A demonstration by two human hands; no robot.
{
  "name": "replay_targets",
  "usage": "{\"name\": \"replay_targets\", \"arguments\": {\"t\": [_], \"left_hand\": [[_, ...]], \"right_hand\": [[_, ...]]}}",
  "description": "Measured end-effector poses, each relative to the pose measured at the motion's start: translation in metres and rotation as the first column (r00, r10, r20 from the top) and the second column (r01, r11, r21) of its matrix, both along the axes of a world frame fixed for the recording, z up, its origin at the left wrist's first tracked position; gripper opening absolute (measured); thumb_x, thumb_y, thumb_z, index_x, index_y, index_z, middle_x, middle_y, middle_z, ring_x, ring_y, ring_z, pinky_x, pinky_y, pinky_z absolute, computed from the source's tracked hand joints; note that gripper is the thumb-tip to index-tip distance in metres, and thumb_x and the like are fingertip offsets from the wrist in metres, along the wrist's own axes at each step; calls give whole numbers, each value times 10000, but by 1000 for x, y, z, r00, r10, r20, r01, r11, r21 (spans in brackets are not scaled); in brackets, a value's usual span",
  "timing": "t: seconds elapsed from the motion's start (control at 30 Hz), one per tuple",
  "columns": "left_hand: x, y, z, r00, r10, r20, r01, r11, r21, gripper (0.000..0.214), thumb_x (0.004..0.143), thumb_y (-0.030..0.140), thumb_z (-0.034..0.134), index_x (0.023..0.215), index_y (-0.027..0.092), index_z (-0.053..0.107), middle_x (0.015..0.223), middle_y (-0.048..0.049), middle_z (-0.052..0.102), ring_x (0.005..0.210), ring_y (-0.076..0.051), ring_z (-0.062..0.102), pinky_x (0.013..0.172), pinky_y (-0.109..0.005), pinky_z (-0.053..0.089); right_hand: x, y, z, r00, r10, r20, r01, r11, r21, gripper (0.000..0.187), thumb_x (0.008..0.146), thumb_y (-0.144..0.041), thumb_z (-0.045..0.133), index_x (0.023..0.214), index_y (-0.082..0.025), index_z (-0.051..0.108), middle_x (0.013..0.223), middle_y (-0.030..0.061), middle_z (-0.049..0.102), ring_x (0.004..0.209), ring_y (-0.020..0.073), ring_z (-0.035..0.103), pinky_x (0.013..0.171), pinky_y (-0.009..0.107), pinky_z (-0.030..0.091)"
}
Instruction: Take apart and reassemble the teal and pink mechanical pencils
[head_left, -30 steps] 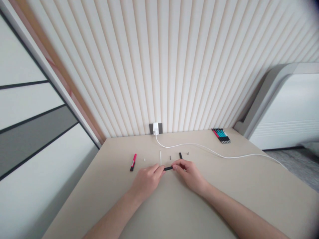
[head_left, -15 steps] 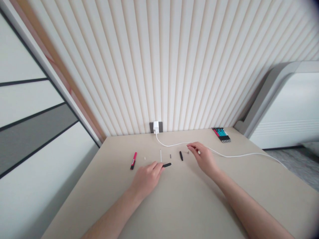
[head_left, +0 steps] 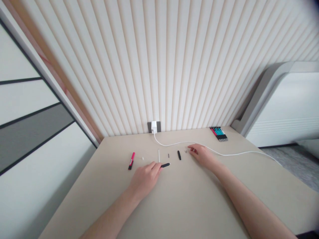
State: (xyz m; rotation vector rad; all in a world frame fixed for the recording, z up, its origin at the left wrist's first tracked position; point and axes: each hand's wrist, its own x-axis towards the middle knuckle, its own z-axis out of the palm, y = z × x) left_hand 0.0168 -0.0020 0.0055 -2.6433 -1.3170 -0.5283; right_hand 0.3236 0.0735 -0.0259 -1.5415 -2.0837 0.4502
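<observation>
My left hand (head_left: 146, 177) rests on the beige table (head_left: 179, 205) and pinches the near end of a short black pen barrel (head_left: 165, 164), which lies flat and points right. My right hand (head_left: 203, 155) lies low on the table farther right, fingers stretched left, their tips just beside a tiny grey piece (head_left: 186, 151); nothing shows in its grasp. Between the hands lie a black pen part (head_left: 179, 155), a small dark thin piece (head_left: 168, 155) and a thin white refill (head_left: 159, 155).
A red-and-black pen (head_left: 131, 160) and a tiny white bit (head_left: 143, 158) lie at the left. A white charger (head_left: 154, 127) sits in the wall socket, its cable (head_left: 224, 153) running right behind my right hand. Several pens (head_left: 218, 133) lie bundled at the back right.
My right hand let go of the black barrel, went right toward the cable, then came down beside the tiny grey piece. My left hand has kept hold of the barrel.
</observation>
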Motion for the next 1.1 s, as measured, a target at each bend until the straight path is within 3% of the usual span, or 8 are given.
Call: {"name": "replay_targets", "arguments": {"t": [0.27,1.1], "left_hand": [[0,-1,0,1000,-2,-12,2,1000,12,218,988,220,425,1050,185,631,833,-28,690,698,-167,678,586,-257,497],[1,0,2,997,38,-61,-43,996,-82,212,992,233,441,1074,192,633,876,-28,699,740,-179,690,611,-266,497]], "right_hand": [[-7,-1,-3,996,35,-88,-32,999,33,289,857,-183,575,1127,-187,677,964,72,713,881,210,637,851,359,471],[-6,0,-1,996,36,-85,-32,998,45,305,858,-201,595,1159,-196,647,993,63,711,872,206,649,839,355,487]]}}
